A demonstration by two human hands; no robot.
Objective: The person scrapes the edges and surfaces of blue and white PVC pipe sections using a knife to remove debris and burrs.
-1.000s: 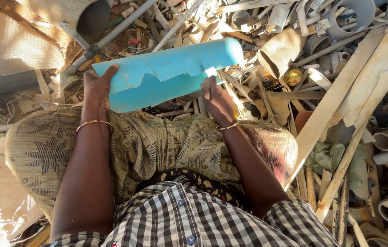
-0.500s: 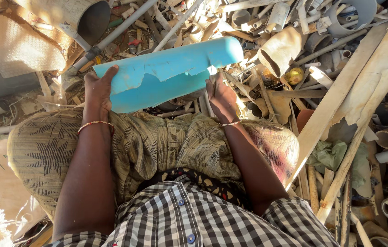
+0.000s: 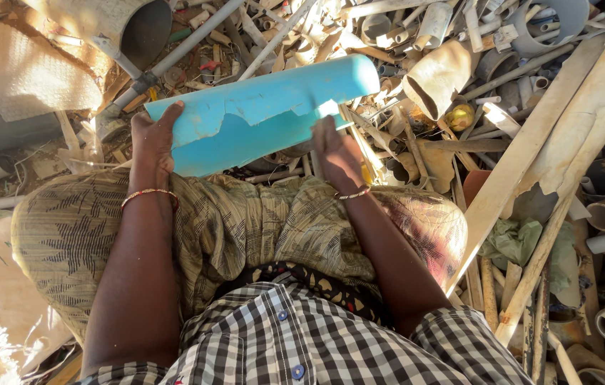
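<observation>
- Two hands on one thing: a broken blue pipe (image 3: 263,117), lying crosswise just past the knees, over the scrap heap.
- My left hand (image 3: 151,139) is clamped on the near end, thumb over the rim; I judge that steadies it.
- My right hand (image 3: 334,153) is pressed to the jagged underside near the middle; fingers hidden, so I cannot tell if they close on it.
- The break runs ragged along the pipe's side, a sharp edge right by the right hand.
- Little open room: a grey pipe (image 3: 195,43) behind, long pale planks (image 3: 531,157) to the right, a woven sack (image 3: 21,71) to the left.
</observation>
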